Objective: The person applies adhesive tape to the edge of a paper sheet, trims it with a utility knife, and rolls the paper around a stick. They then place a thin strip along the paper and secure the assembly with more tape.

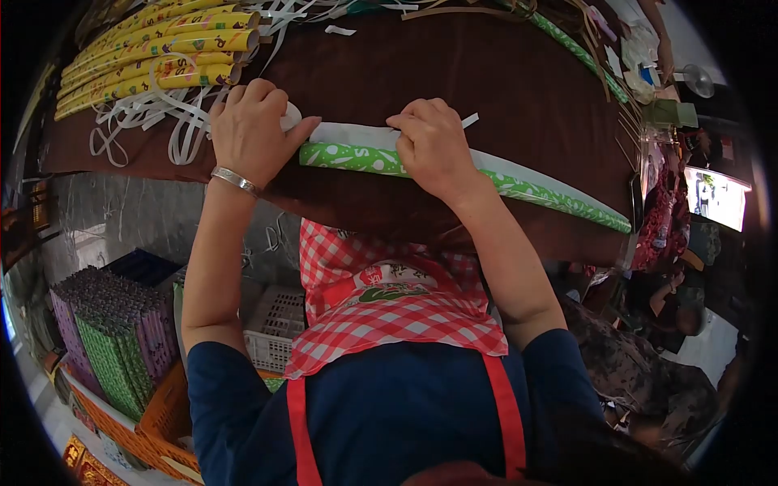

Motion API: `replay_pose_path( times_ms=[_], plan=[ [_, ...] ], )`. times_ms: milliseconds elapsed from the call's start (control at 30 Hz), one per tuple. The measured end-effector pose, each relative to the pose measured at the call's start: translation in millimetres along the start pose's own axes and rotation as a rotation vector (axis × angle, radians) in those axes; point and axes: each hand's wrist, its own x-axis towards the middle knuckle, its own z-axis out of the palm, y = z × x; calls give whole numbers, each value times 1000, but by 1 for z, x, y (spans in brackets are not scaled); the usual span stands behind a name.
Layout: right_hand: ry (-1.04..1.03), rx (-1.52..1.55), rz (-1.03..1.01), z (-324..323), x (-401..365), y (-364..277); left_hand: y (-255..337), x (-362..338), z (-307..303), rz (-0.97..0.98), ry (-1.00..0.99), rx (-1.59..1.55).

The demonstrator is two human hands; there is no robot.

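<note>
A long green patterned paper strip [356, 158] with a white back edge lies along the front of the brown-covered table [365, 73]. My right hand [436, 150] presses on it near its middle with curled fingers, and a short white strip end [470, 121] sticks out beside that hand. At the strip's left end, my left hand [255, 134] is curled round a white roll [290, 116], mostly hidden by the fingers, with the thumb pointing right. Loose white strips [188, 121] lie just left of my left hand.
Yellow patterned paper tubes [162, 49] are stacked at the back left. Another green strip [575, 49] lies at the back right. Below left stand bundles of green and purple rolls [113, 348], an orange crate [166, 413] and a white basket [271, 328]. A person's arm [663, 296] shows at right.
</note>
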Motion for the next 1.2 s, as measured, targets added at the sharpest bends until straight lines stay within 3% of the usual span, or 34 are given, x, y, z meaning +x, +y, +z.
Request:
replay_pose_path(
  times_ms=[133,367,567,633,800,1200],
  plan=[
    [22,-8,-23,0,0,0,-9,-9,3,108,52,-17],
    [34,-24,-32,2,1,2,-16,-23,5,63,-40,-65],
    [90,-53,-42,5,1,3,3,7,-7,80,63,-242],
    [94,-52,-40,4,2,2,26,19,-8,185,-103,-444],
    [94,-56,-32,6,2,4,59,28,13,248,-270,-337],
    [98,-43,-5,6,5,5,47,31,22,308,-312,-495]
  ],
)
